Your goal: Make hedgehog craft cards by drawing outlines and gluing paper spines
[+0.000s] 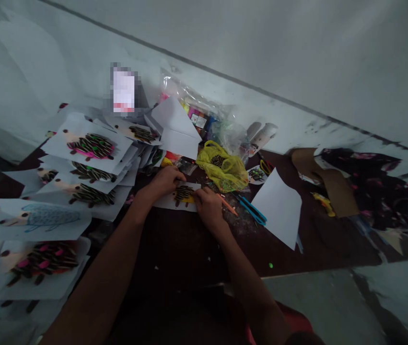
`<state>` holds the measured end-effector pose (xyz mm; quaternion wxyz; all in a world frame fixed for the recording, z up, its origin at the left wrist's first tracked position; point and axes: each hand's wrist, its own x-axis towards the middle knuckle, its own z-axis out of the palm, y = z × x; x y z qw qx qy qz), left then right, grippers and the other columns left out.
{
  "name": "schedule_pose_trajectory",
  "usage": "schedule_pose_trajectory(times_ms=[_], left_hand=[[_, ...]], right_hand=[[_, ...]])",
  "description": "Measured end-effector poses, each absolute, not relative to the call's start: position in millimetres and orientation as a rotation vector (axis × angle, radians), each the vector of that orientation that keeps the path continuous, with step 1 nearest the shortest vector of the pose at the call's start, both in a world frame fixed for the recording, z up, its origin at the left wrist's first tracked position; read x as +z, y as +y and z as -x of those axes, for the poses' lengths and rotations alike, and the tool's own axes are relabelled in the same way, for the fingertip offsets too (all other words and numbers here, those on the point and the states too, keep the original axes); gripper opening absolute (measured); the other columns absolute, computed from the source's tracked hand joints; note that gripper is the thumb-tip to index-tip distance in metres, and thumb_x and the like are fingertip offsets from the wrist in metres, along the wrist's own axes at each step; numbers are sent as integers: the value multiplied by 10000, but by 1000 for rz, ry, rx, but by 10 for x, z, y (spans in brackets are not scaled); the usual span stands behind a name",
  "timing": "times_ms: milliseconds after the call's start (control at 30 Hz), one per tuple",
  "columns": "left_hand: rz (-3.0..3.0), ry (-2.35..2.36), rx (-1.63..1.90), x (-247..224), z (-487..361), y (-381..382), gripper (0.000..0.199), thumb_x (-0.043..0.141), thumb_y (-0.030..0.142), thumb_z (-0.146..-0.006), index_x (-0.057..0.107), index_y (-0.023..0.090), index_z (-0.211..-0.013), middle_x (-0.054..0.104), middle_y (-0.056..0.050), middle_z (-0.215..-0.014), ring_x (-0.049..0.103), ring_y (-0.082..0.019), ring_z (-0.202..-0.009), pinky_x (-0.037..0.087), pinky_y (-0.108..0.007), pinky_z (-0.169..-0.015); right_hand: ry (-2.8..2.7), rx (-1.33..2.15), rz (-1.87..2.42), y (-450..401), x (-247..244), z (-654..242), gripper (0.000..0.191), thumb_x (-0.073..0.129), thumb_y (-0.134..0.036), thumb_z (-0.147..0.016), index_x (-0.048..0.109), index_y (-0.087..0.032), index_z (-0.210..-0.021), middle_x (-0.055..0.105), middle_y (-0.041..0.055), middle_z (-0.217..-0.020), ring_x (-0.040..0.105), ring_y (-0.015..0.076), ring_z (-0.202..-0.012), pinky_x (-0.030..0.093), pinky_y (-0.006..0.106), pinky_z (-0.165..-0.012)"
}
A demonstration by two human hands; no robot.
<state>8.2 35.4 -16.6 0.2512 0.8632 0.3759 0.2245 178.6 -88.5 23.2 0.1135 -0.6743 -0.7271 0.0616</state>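
Centrally placed: one small white sheet [161,203] bearing a hedgehog figure [182,193], dark striped spines over a yellow lower edge, lying flat on the dark counter [175,247] between the two hands.

Left hand [167,181]: fingers bent, tips down at the sheet's upper edge, above the figure. Right hand [209,206]: fingers curled, against the sheet's right end, beside the yellow part. Whether either pinches a small piece cannot be told; the fingertips are too dim and partly hidden.

To the left: a tall, uneven pile of hedgehog sheets [90,145], several with pink or green spots among the spines; nearer, one sheet with a blue-drawn body [51,216].

Behind the work: a folded white paper [178,127]; a clear plastic bag [175,86] with coloured packets; a crumpled yellow bag [223,170]; a white bottle [264,138], tilted.

To the right of the right hand: one orange stick [228,205]; one long blue tool [252,210], its end touching a large blank sheet [279,208].

Far right: brown cardboard [338,194], a yellow packet [323,204], dark patterned cloth [376,187].

Near edge: one small green dot [271,265].
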Motion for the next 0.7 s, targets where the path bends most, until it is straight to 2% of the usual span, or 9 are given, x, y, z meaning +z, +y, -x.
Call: schedule_pose_trajectory(times_ms=[267, 467, 533, 700], left_hand=[[-2353, 1028, 616, -189, -93, 374, 375, 544, 35, -735, 805, 218, -931, 708, -58, -913, 613, -184, -866, 492, -300, -842], [-2348, 1037, 609, -161, -88, 359, 352, 550, 41, -730, 802, 195, -922, 717, -63, -922, 619, -183, -869, 496, -289, -832], [-2343, 1043, 614, -152, -88, 353, 358, 542, 30, -731, 796, 188, -927, 723, -66, -935, 624, -186, -882, 493, -293, -839], [-2329, 1042, 598, -133, -84, 358, 297, 553, 48, -743, 780, 177, -884, 721, -57, -897, 629, -174, -848, 483, -266, -788]], right_hand=[[-2172, 128, 2121, -849, 277, -1699, 234, 504, -204, -987, 738, -221, -983, 667, 74, -916, 604, 179, -834, 354, 251, -650], [-2057, 142, 2027, -927, 386, -1794, 192, 549, -256, -977, 731, -225, -1027, 680, 72, -1015, 617, 178, -927, 402, 243, -745], [-1992, 134, 2041, -906, 435, -1882, 211, 520, -258, -986, 728, -227, -1005, 689, 62, -984, 619, 180, -911, 410, 248, -756], [-1988, 146, 2178, -679, 468, -2057, 247, 499, -246, -977, 737, -215, -1036, 697, 89, -1030, 629, 227, -927, 439, 293, -759]])
